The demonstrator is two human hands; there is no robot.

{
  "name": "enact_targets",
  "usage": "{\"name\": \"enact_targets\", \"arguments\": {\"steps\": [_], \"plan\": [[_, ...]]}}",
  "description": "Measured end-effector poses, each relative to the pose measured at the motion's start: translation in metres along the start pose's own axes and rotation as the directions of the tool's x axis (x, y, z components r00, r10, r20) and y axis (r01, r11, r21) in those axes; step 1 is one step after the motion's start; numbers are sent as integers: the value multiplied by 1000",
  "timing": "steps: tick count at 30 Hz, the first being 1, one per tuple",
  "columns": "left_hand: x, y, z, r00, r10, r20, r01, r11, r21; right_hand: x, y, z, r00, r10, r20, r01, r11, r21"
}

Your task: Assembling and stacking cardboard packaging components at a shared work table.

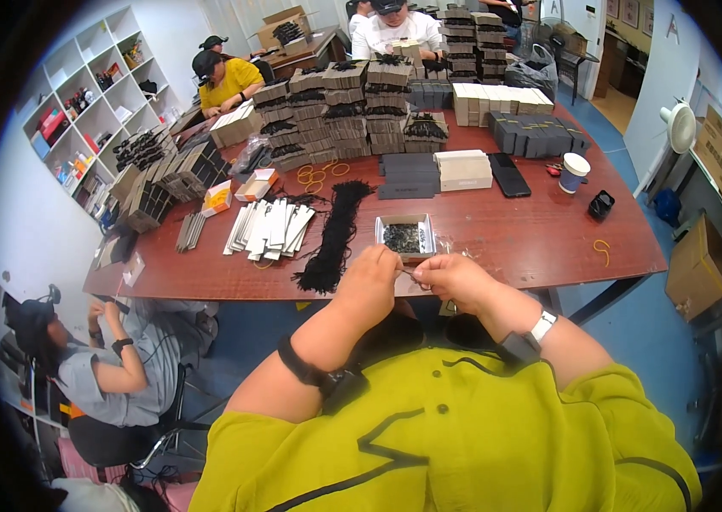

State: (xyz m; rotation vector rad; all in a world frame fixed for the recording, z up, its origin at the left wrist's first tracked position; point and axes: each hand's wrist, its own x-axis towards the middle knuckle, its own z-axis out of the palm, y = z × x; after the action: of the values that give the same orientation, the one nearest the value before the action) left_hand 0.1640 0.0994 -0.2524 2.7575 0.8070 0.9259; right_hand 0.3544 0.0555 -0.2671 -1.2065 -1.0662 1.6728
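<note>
Left hand (369,277) and right hand (456,280) meet, both pinched on one thin dark piece (408,272) between them. Just beyond them sits one open white box (403,219) of small dark bits (403,237); left of the left hand lies one black cord bundle (337,235). Farther beyond, white packaging (465,171) bears small print.

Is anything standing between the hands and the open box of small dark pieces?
Nothing visible does. The open box of small dark pieces sits just beyond the left hand and right hand, whose fingertips pinch something too small to identify. The black cord bundle lies off to the left.
</note>
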Motion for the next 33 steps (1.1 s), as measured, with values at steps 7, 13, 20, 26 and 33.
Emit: {"name": "enact_targets", "arguments": {"steps": [7, 13, 20, 26, 33], "plan": [[4, 0, 0, 999, 46, -27, -47, 999, -28, 4, 0, 3, 1000, -14, -6, 14, 998, 59], [1, -3, 1, 994, 106, -7, -104, 987, 119, -7, -13, 17, 990, -98, -102, 80, 982, -170], [3, -4, -2, 992, 129, 18, -130, 979, 156, -2, -11, 15, 993, -92, -79, 71, 970, -231], [10, 8, -29, 995, 76, 59, -76, 997, 0, -7, -15, 14, 958, -268, -101, 139, 745, -652], [19, 12, -14, 949, 30, 315, -86, 983, 165, -5, -21, 20, 908, -417, -46, 151, 425, -892]]}}
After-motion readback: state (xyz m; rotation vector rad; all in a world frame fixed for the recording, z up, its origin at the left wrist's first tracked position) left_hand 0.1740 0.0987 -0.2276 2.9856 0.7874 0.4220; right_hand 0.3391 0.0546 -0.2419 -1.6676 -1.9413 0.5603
